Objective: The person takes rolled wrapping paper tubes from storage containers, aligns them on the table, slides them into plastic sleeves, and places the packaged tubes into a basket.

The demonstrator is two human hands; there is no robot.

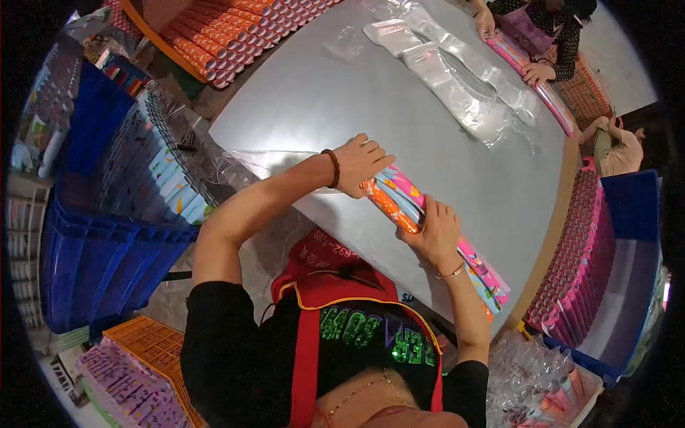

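Note:
A bundle of patterned paper rolls [479, 274], orange, pink and light blue, lies slantwise over the near part of the grey table. At its upper end is my left hand [360, 165], with a beaded bracelet on the wrist and its fingers closed over the roll ends. Clear plastic film [275, 158] trails leftward from under that wrist; whether the hand pinches it too I cannot tell. My right hand [437, 232] is wrapped round the middle of the bundle, fingers on top and thumb on the near side. The rolls under both palms are hidden.
Clear plastic sleeves [457, 89] lie on the grey table [314, 93]. Across it, a co-worker's hands [539, 73] hold pink rolls [510, 53]. Orange rolls [221, 36] are stacked far left. Blue bins [114, 264] flank the table; pink rolls [571, 264] fill the right one.

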